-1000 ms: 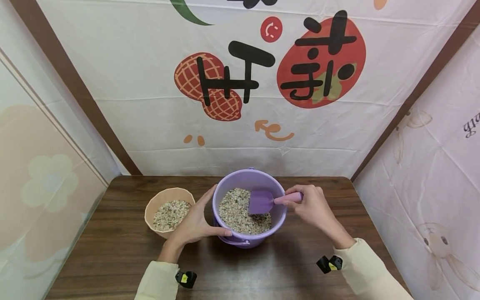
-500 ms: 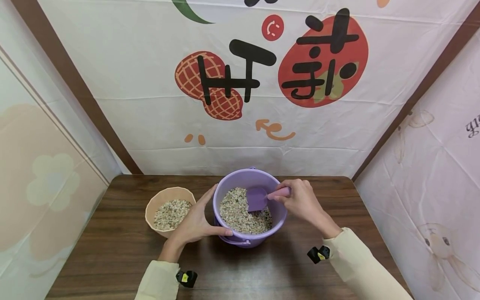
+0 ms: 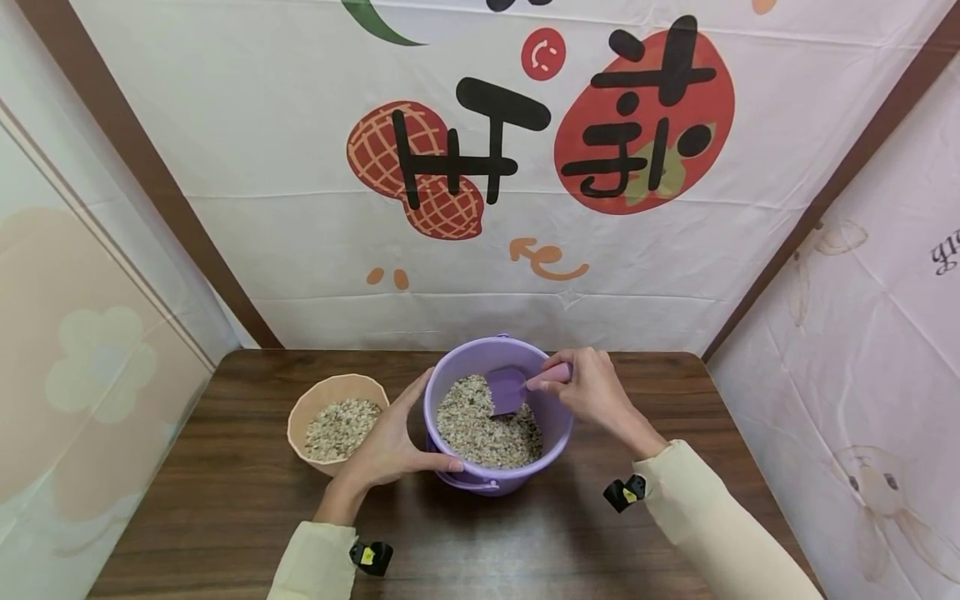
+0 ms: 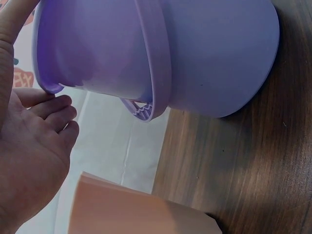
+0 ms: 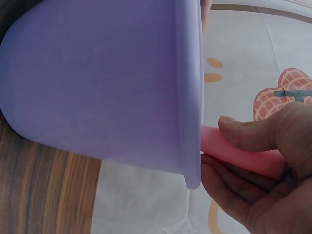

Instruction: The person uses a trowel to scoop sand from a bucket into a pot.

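A purple bucket (image 3: 555,442) of mixed grain-like pieces (image 3: 487,437) stands on the table. My left hand (image 3: 390,446) holds its left rim, thumb lying over the near edge and fingers farther along the side. Reaching over the right rim, my right hand (image 3: 596,392) grips the pink handle (image 5: 239,153) of a purple scoop (image 3: 506,390). The scoop's blade is tilted inside the bucket, its lower edge at the pieces. In the right wrist view the bucket wall hides that blade. Left of the bucket is a peach-coloured bowl (image 3: 298,433), partly filled with similar pieces and overlapped by my left hand.
The dark wood table (image 3: 217,483) has a printed cloth wall (image 3: 300,250) at its back and more cloth walls at both sides. The bucket's handle (image 4: 158,58) hangs down against its outside.
My right hand has moved left and away from me, carrying the scoop farther toward the back of the bucket. The left hand, bucket and bowl stay put.
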The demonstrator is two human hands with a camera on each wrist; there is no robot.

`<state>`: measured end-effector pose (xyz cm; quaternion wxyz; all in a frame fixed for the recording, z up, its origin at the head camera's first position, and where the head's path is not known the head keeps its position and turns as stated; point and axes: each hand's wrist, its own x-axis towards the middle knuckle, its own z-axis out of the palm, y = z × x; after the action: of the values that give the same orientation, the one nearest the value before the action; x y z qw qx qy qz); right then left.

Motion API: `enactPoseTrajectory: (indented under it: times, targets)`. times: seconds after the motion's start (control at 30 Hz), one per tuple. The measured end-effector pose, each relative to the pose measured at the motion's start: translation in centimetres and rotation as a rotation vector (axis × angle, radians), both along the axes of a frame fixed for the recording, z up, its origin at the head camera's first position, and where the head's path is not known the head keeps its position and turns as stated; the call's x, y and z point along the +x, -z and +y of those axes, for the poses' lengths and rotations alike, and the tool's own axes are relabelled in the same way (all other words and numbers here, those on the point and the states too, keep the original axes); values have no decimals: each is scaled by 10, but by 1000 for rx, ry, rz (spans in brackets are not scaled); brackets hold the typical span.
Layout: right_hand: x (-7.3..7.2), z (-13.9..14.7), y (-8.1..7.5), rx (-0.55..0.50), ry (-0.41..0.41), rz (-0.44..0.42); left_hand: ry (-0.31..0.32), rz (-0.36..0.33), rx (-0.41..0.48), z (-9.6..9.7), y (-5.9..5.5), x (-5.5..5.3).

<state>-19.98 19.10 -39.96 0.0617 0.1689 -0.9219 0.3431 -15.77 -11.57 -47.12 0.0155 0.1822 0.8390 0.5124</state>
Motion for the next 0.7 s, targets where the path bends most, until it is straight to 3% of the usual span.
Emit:
enactPoseTrajectory:
  times: [0.37, 0.7]
  targets:
    - [0, 1, -2, -60, -104, -143, 1, 2, 9, 0, 0, 0]
    - [1, -5, -1, -54, -95, -117, 0, -3, 3, 0, 2, -1]
